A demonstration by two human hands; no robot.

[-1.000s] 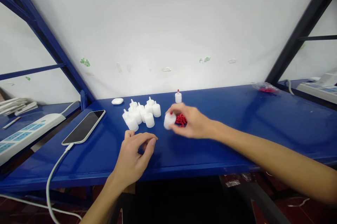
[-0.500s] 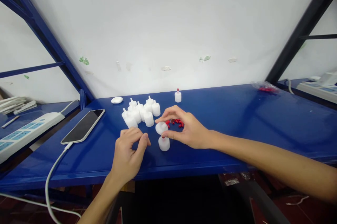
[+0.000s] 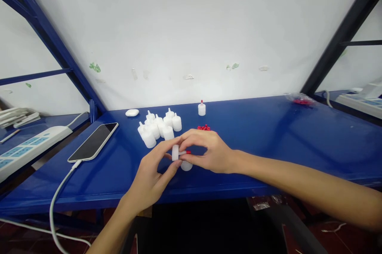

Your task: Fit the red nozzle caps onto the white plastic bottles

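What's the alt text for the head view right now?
The left hand and right hand meet around a sideways white nozzle piece with a red tip, above a blue table. White nozzle caps cluster beyond the left hand; red bits lie beyond the right.

Workshop-like setting, blue worktop (image 3: 253, 138), blue frame (image 3: 56, 43), power strip (image 3: 32, 147), nozzled white containers (image 3: 149, 138), red caps (image 3: 203, 127)

The glossy blue counter (image 3: 256, 138) carries a phone (image 3: 94, 142) and a white oval case (image 3: 132, 112) at left, clustered white bottles (image 3: 155, 130), small red pieces (image 3: 203, 127), a red-tipped bottle (image 3: 202, 109) near the back, a partly hidden bottle (image 3: 186, 166) and, far right, a clear bag (image 3: 301, 98).
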